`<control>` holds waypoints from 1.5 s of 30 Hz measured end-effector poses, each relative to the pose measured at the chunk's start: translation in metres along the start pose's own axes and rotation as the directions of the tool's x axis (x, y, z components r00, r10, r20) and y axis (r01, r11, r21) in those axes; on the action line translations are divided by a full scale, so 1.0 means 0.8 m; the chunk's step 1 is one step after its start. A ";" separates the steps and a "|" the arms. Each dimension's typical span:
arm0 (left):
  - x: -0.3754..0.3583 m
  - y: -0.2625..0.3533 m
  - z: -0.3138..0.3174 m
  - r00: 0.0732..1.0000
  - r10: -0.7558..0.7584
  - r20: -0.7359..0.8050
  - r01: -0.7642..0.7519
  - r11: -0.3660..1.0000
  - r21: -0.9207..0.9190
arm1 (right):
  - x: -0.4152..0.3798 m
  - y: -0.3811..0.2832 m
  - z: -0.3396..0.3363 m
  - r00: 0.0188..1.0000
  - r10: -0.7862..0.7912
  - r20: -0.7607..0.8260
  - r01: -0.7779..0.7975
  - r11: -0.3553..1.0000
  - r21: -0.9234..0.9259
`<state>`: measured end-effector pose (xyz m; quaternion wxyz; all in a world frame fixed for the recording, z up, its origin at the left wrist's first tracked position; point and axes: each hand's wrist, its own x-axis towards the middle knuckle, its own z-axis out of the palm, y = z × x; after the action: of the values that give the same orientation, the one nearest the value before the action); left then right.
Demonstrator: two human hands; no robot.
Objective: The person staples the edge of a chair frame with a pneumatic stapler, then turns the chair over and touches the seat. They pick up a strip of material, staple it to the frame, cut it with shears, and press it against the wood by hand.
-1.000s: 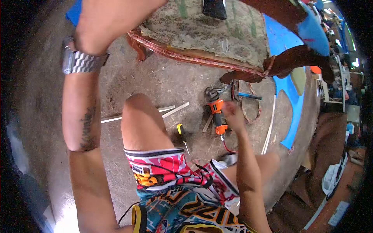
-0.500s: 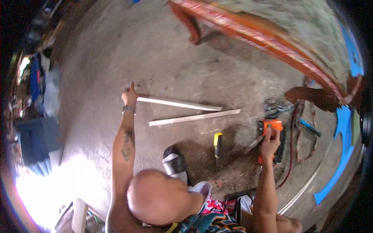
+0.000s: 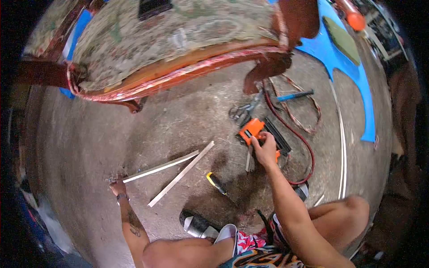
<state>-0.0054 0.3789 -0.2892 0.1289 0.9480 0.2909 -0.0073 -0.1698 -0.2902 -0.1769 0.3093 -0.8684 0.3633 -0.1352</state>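
Note:
My left hand (image 3: pixel 119 185), wearing a wristwatch, is closed at the near-left end of a thin wooden strip (image 3: pixel 161 167) on the floor. A second wooden strip (image 3: pixel 181 173) lies at an angle beside it, close to the first one's far end. My right hand (image 3: pixel 266 149) has its thumb and fingers closed on an orange and black nail gun (image 3: pixel 251 130), which rests on the floor; the palm hides part of it. A flat, pale piece (image 3: pixel 249 160) lies just left of that hand. Between the hands is a yellow and black utility knife (image 3: pixel 216 182).
An upholstered wooden seat (image 3: pixel 178 67) spans the far side. Scissors (image 3: pixel 243 111), a blue-handled hammer (image 3: pixel 295 95) and a red hose (image 3: pixel 308 149) lie beyond the nail gun. A blue sheet (image 3: pixel 364 98) and long thin strips (image 3: pixel 342 147) are at right. My foot (image 3: pixel 196 224) is near.
The view has swung to the right, bringing more of the seat and blue sheet into sight. Both hands stay by the same things, the left at the strip, the right at the nail gun.

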 end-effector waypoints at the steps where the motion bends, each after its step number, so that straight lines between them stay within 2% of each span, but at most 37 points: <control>1: -0.006 0.012 0.003 0.993 0.099 0.066 -0.104 0.992 0.067 | 0.000 -0.004 0.003 1.000 -0.012 -0.024 0.011 0.999 -0.041; 3: -0.015 0.029 0.003 0.943 0.274 0.188 -0.309 0.932 0.189 | 0.002 -0.004 0.007 0.998 0.047 -0.033 -0.048 0.998 -0.028; 4: -0.021 0.028 0.001 0.905 0.341 0.255 -0.402 0.882 0.246 | 0.001 -0.003 0.008 0.998 0.025 -0.060 -0.027 0.999 -0.033; 6: -0.015 0.024 0.006 0.845 0.378 0.378 -0.508 0.787 0.351 | 0.007 -0.004 0.004 0.998 0.059 -0.004 -0.059 0.998 0.020; 8: 0.008 -0.006 0.036 0.818 0.296 0.494 -0.531 0.719 0.449 | 0.010 0.005 0.004 0.996 0.087 0.036 -0.089 0.994 0.061; 9: -0.008 0.028 0.017 0.805 0.249 0.539 -0.542 0.679 0.496 | 0.011 -0.001 -0.004 0.991 0.109 0.075 -0.114 0.991 0.067; 10: -0.028 0.053 -0.014 0.839 0.303 0.453 -0.534 0.620 0.575 | 0.012 0.002 -0.003 0.992 0.114 0.046 -0.118 0.988 0.095; 11: -0.021 0.069 -0.036 0.905 0.234 0.354 -0.261 0.965 0.028 | 0.012 0.005 0.002 0.992 0.123 0.016 -0.124 0.984 0.129; 12: -0.007 0.075 -0.051 0.940 0.113 0.322 0.092 0.825 -0.558 | 0.012 -0.001 -0.002 0.993 0.087 -0.080 -0.075 0.987 0.139; 13: 0.005 0.080 -0.067 0.927 0.001 0.375 0.360 0.272 -0.892 | 0.016 -0.006 -0.007 0.983 0.053 -0.173 -0.029 0.990 0.141; 14: 0.014 0.106 -0.100 0.987 0.083 0.140 0.104 0.338 -0.935 | 0.023 -0.017 -0.010 0.962 0.001 -0.271 0.051 0.982 0.184; 15: 0.017 0.155 -0.153 0.980 0.175 -0.094 -0.156 0.383 -0.911 | 0.032 -0.032 -0.010 0.962 0.003 -0.275 0.081 0.952 0.294; 16: -0.021 0.244 -0.230 0.973 0.166 -0.162 -0.214 0.378 -0.901 | 0.043 -0.052 -0.011 0.961 0.007 -0.276 0.108 0.909 0.401; 17: -0.098 0.341 -0.315 0.969 0.214 -0.124 -0.201 0.391 -0.898 | 0.053 -0.086 -0.021 0.973 0.000 -0.230 0.113 0.872 0.477; 18: -0.112 0.379 -0.359 0.882 0.424 -0.208 -0.369 0.346 -0.863 | 0.061 -0.123 -0.030 0.993 0.023 -0.119 0.051 0.814 0.578; 19: -0.123 0.409 -0.388 0.743 0.608 -0.279 -0.519 0.261 -0.814 | 0.078 -0.152 -0.039 0.939 -0.137 -0.315 0.297 0.785 0.544; 20: -0.151 0.447 -0.400 0.588 0.687 -0.427 -0.731 0.225 -0.644 | 0.099 -0.180 -0.049 0.818 -0.282 -0.501 0.528 0.714 0.460; 21: -0.191 0.485 -0.404 0.395 0.754 -0.524 -0.888 0.166 -0.429 | 0.120 -0.209 -0.063 0.795 -0.282 -0.537 0.556 0.695 0.457; 22: -0.247 0.519 -0.403 0.340 0.830 -0.443 -0.877 0.109 -0.469 | 0.137 -0.232 -0.079 0.771 -0.283 -0.571 0.583 0.675 0.452; 24: -0.318 0.569 -0.399 0.189 0.970 -0.152 -0.921 0.121 -0.371 | 0.160 -0.265 -0.121 0.938 -0.222 -0.267 0.326 0.832 0.450; 25: -0.331 0.585 -0.400 0.136 0.988 0.072 -0.965 0.148 -0.215 | 0.168 -0.276 -0.134 0.978 -0.177 -0.111 0.207 0.891 0.403; 26: -0.336 0.599 -0.388 0.027 0.991 0.129 -0.977 0.053 -0.206 | 0.169 -0.275 -0.141 0.956 -0.237 -0.173 0.280 0.913 0.297; 27: -0.335 0.605 -0.373 -0.082 0.980 0.184 -0.978 -0.043 -0.204 | 0.169 -0.273 -0.154 0.939 -0.332 -0.088 0.344 0.901 0.264; 29: -0.335 0.603 -0.352 -0.015 0.988 0.152 -0.957 0.029 -0.288 | 0.170 -0.280 -0.184 0.861 -0.499 0.097 0.476 0.859 0.191; 30: -0.335 0.597 -0.344 0.021 0.990 0.143 -0.937 0.070 -0.343 | 0.171 -0.301 -0.204 0.788 -0.613 0.063 0.589 0.779 0.215; 31: -0.331 0.591 -0.340 0.027 0.987 0.160 -0.933 0.082 -0.350 | 0.179 -0.329 -0.217 0.738 -0.674 0.026 0.662 0.731 0.163; 32: -0.325 0.586 -0.335 0.029 0.982 0.188 -0.927 0.097 -0.362 | 0.193 -0.354 -0.217 0.666 -0.739 -0.105 0.745 0.652 0.141; 33: -0.321 0.579 -0.330 0.027 0.975 0.221 -0.921 0.111 -0.372 | 0.220 -0.379 -0.216 0.662 -0.750 -0.003 0.736 0.649 0.195; 34: -0.314 0.572 -0.319 -0.038 0.992 0.119 -0.937 0.006 -0.348 | 0.240 -0.404 -0.213 0.688 -0.683 0.244 0.590 0.723 0.360; 35: -0.313 0.569 -0.315 -0.015 0.992 0.123 -0.944 0.026 -0.329 | 0.237 -0.435 -0.227 0.785 -0.467 0.408 0.457 0.880 0.127; 36: -0.316 0.568 -0.312 0.000 0.992 0.130 -0.950 0.040 -0.309 | 0.251 -0.438 -0.209 0.707 -0.614 0.350 0.645 0.764 0.037; 39: -0.320 0.573 -0.302 0.038 0.991 0.126 -0.959 0.071 -0.274 | 0.262 -0.429 -0.203 0.634 -0.680 0.367 0.708 0.702 0.079; 42: -0.330 0.577 -0.303 0.062 0.986 0.154 -0.959 0.101 -0.265 | 0.220 -0.391 -0.230 0.670 -0.728 0.147 0.648 0.670 0.363; 43: -0.332 0.581 -0.304 0.065 0.984 0.168 -0.960 0.108 -0.257 | 0.197 -0.374 -0.240 0.715 -0.699 0.007 0.591 0.611 0.527; 44: -0.331 0.586 -0.301 0.056 0.994 0.095 -0.970 0.076 -0.232 | 0.174 -0.357 -0.251 0.745 -0.654 -0.135 0.557 0.497 0.666; 45: -0.331 0.591 -0.296 0.035 0.999 0.027 -0.978 0.040 -0.204 | 0.152 -0.328 -0.245 0.812 -0.469 -0.348 0.527 0.333 0.782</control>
<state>0.0221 -0.0849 0.0771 0.1818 0.8711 -0.4555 0.0257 -0.0311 -0.3200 0.1427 0.6260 -0.6637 -0.0257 -0.4087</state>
